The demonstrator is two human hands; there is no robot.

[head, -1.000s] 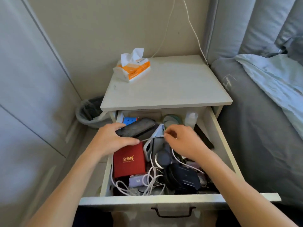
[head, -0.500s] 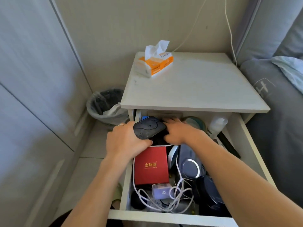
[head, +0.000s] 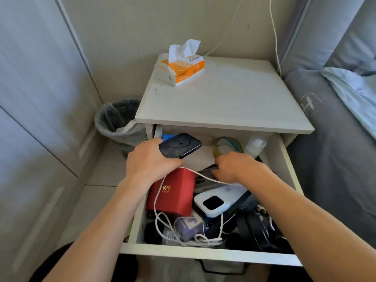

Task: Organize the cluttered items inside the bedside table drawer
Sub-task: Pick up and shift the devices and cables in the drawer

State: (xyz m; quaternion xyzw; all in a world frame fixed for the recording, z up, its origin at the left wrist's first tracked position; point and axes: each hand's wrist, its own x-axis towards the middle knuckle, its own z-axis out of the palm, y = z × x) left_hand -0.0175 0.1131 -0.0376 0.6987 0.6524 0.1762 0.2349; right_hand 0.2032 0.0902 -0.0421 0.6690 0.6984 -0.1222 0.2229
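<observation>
Left hand (head: 149,162) grips black phone (head: 180,145); right hand (head: 234,166) fingers curled on dark item (head: 205,173) in drawer (head: 207,254).

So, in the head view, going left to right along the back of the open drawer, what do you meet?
Blue item → black phone gripped by the left hand → roll of tape → small white bottle. The right hand sits just in front of the tape.
</observation>
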